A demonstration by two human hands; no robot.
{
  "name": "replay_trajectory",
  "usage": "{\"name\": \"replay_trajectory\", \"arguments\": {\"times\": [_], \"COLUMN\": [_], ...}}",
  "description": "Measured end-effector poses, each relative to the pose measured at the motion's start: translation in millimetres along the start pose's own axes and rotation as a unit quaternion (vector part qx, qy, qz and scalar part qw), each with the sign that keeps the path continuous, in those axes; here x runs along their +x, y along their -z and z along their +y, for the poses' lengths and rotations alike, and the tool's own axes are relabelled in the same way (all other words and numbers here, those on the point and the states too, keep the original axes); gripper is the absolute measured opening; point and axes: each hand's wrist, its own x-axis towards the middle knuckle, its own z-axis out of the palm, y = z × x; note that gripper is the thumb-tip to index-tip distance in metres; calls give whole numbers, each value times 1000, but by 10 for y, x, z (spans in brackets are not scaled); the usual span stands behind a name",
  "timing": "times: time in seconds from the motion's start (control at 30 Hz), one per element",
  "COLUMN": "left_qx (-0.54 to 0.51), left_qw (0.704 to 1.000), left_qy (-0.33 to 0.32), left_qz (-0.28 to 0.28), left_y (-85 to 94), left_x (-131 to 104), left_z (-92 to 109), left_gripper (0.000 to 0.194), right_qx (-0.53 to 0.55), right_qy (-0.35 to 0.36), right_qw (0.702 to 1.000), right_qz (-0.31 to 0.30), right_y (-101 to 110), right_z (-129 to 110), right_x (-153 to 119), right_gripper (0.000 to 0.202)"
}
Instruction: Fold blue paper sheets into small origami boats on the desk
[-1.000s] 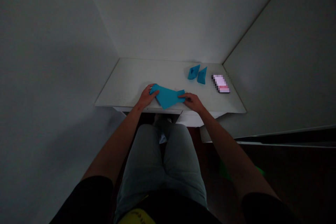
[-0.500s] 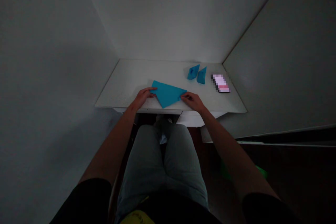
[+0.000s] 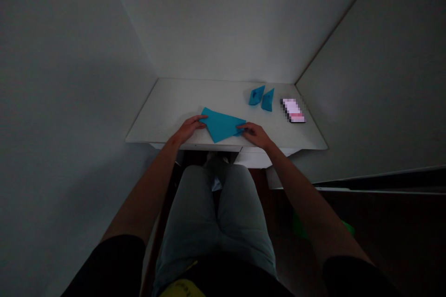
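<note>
A folded sheet of blue paper (image 3: 222,125) lies near the front edge of the white desk, one point toward me. My left hand (image 3: 192,126) grips its left corner, fingers on top and thumb below or at the edge. At the right corner, my right hand (image 3: 255,133) is closed on the paper, and a small flap there is bent under or beside the fingertips. Fine creases are too dim to make out.
Two small folded blue paper boats (image 3: 256,95) stand side by side toward the back right of the desk (image 3: 167,102). A phone (image 3: 293,110), its screen lit and blurred, lies to their right. Walls enclose the desk at the back and both sides.
My right fingers have shifted slightly on the right corner, and the flap there now sticks out lower. The paper has turned a little. My left hand stays on its corner.
</note>
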Motion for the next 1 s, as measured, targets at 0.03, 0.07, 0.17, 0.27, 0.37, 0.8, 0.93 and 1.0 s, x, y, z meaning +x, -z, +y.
{"name": "replay_trajectory", "arguments": {"times": [0.03, 0.07, 0.17, 0.27, 0.37, 0.8, 0.93, 1.0], "left_qx": [8, 17, 17, -32, -26, 88, 138, 144], "left_qw": [1000, 1000, 998, 995, 996, 994, 988, 987], "left_qy": [-8, -18, -43, -51, -45, -49, -58, -56], "left_qz": [0, 2, 32, 77, 73, 37, 35, 38], "left_y": [-1, -2, 7, 24, 33, -44, -64, -62], "left_x": [9, 18, 46, 68, 70, 12, 11, 21], "left_z": [-14, -31, -95, -153, -160, -50, -38, -40], "left_gripper": [45, 44, 50, 55, 61, 48, 42, 40], "right_qx": [-9, -17, -29, -25, -17, -141, -226, -220], "right_qy": [5, 8, 19, 29, 31, 70, 96, 97], "right_qw": [1000, 1000, 999, 999, 999, 988, 969, 970], "right_qz": [-4, -6, -14, -31, -31, 3, -32, -43], "right_y": [2, 2, -1, -13, -36, -105, -109, -105], "right_z": [2, 2, -4, -7, -1, 62, -12, -52], "right_x": [-1, 0, 1, 3, 5, 9, 18, 25], "right_gripper": [38, 40, 47, 47, 41, 39, 33, 33]}}
